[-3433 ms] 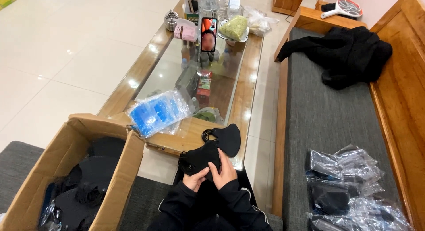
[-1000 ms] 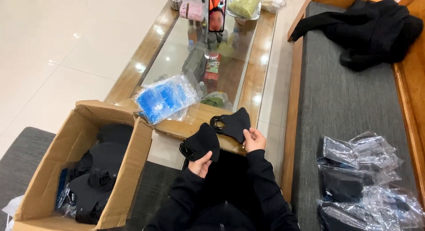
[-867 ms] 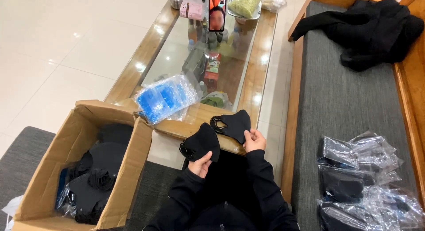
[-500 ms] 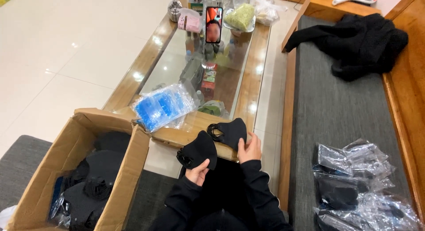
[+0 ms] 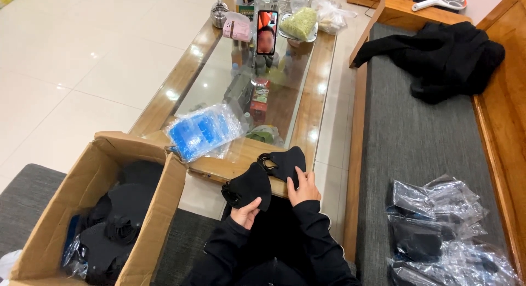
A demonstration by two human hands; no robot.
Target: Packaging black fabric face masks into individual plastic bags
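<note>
- Black fabric face masks, two of them, are sitting at the near edge of the glass-topped wooden coffee table [image 5: 315, 108]: the left black cloth mask [image 5: 249, 186] is being pinched at its lower edge by the left hand [image 5: 245, 215], fingers closed on it, while the right black cloth mask [image 5: 285, 162] is lying against the table's wooden rim with the right hand [image 5: 302, 187] pressing on it, fingers mostly flat and only partly curled.
- Judging from the layout, the sorting or packing is looking partway through: an open brown cardboard box [image 5: 52, 226] at the person's left is holding a heap of black masks, too jumbled to count, and a pile of clear plastic bags with dark contents [image 5: 444, 231] is lying on the grey bench cushion [image 5: 416, 138] at the right; the two masks in hand are not yet bagged.
- One clear bag of blue items [image 5: 203, 131] is resting on the table just beyond the masks.
- Farther up the table, one upright phone [image 5: 267, 32] is standing among jars and wrapped bundles.
- One black garment [image 5: 444, 58] is lying crumpled at the bench's far end.
</note>
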